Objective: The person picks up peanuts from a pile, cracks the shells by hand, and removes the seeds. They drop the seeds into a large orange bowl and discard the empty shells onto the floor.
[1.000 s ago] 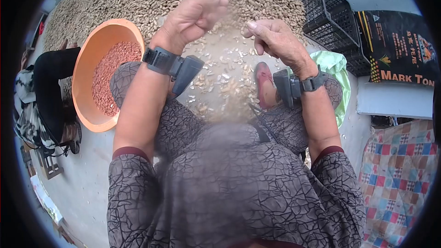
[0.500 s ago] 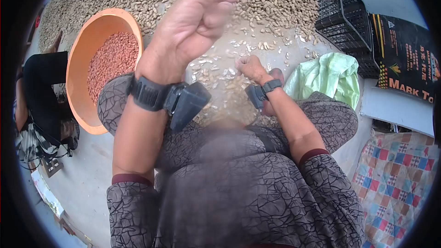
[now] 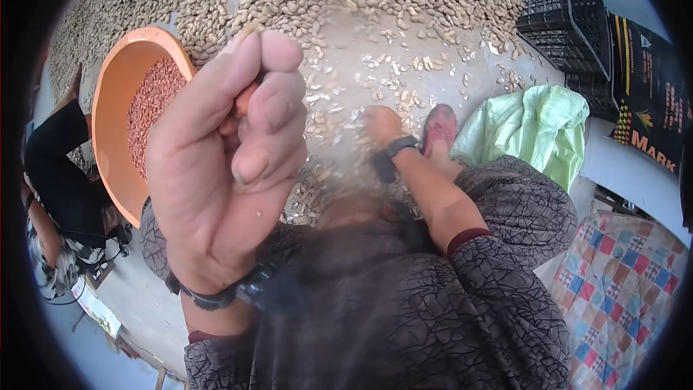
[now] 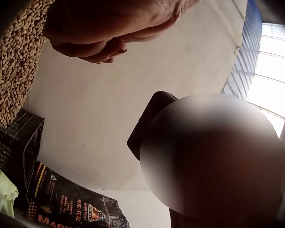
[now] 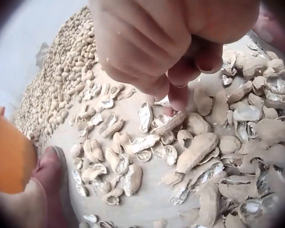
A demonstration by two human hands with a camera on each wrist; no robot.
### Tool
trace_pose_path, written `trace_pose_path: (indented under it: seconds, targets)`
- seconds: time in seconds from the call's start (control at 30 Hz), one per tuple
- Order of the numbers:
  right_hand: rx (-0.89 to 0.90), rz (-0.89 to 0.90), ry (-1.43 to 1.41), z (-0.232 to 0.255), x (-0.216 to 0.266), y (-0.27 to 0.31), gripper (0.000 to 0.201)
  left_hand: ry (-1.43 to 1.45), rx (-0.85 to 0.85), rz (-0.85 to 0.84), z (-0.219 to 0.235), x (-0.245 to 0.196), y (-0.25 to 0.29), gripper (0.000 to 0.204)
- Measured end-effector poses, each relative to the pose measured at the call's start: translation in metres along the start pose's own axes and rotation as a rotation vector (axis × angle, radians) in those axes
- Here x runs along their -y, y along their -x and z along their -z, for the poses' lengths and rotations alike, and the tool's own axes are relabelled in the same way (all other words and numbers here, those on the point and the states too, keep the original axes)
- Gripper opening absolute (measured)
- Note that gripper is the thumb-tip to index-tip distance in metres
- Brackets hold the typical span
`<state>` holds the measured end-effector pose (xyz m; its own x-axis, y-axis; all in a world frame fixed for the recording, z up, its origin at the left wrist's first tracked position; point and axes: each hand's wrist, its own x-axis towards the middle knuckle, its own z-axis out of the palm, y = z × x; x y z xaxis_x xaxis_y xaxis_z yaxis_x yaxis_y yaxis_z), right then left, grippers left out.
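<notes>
Head view: left hand [image 3: 220,166], nearer the orange plastic basin [image 3: 107,130], curls round reddish kernels [image 3: 245,100]; right hand [image 3: 382,126], grip unclear, is over pale peanut shells [image 5: 196,152].

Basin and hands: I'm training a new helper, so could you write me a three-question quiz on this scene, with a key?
1. Which holds the red kernels heaped at the left?
A) crate
B) basin
C) green sack

2. True or false: the left hand has its fingers curled round at least one red kernel.

3. Fill in the blank: broken, open peanut ____ lie strewn on the floor below the right hand.

Key: 1: B; 2: true; 3: shells.
</notes>
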<state>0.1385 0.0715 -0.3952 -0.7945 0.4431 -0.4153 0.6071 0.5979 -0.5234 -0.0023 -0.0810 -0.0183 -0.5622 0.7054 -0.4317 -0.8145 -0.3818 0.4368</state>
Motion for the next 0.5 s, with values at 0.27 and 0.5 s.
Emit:
trace_pose_path:
  seconds: [0.27,0.5]
  targets:
    - [0.073,0.143,0.215,-0.006,0.014,-0.007,0.012,-0.065,-0.058,0.011,0.000,0.003,-0.002,0.025]
    - [0.002,0.167,0.181,-0.012,0.001,-0.003,0.012,-0.130,-0.035,0.002,0.001,0.001,0.001,0.026]
